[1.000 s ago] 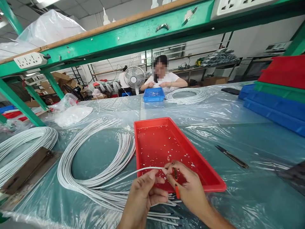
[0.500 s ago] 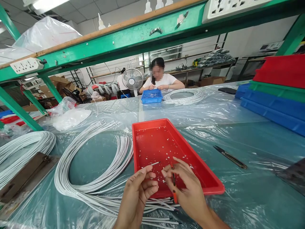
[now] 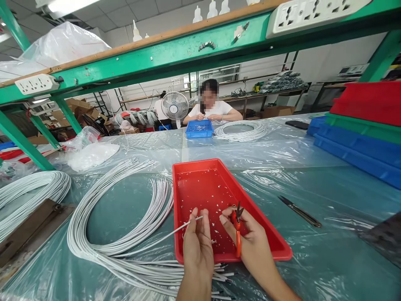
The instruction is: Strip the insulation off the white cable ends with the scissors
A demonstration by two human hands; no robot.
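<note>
My left hand (image 3: pixel 199 242) pinches a white cable (image 3: pixel 180 228) near its end, over the near part of a red tray (image 3: pixel 230 179). The cable runs back to a large coiled bundle of white cables (image 3: pixel 79 225) on the left. In my right hand (image 3: pixel 250 238) are small orange-handled snips (image 3: pixel 238 230), their dark blades pointing up and away from the cable end. White scraps lie scattered over the tray floor. Below my left wrist, several cable ends with dark tips stick out at the tray's near edge.
Metal tweezers (image 3: pixel 299 211) lie right of the tray. Stacked red, green and blue trays (image 3: pixel 360 129) stand at the far right. Another cable coil (image 3: pixel 40 184) and a rusty metal block (image 3: pixel 26 230) are at left. Across the table, a person works over a blue tray (image 3: pixel 199 133).
My left hand has turned more upright, and more of the held cable shows. The snips have swung into clear view, their blades now up. My hands remain over the tray.
</note>
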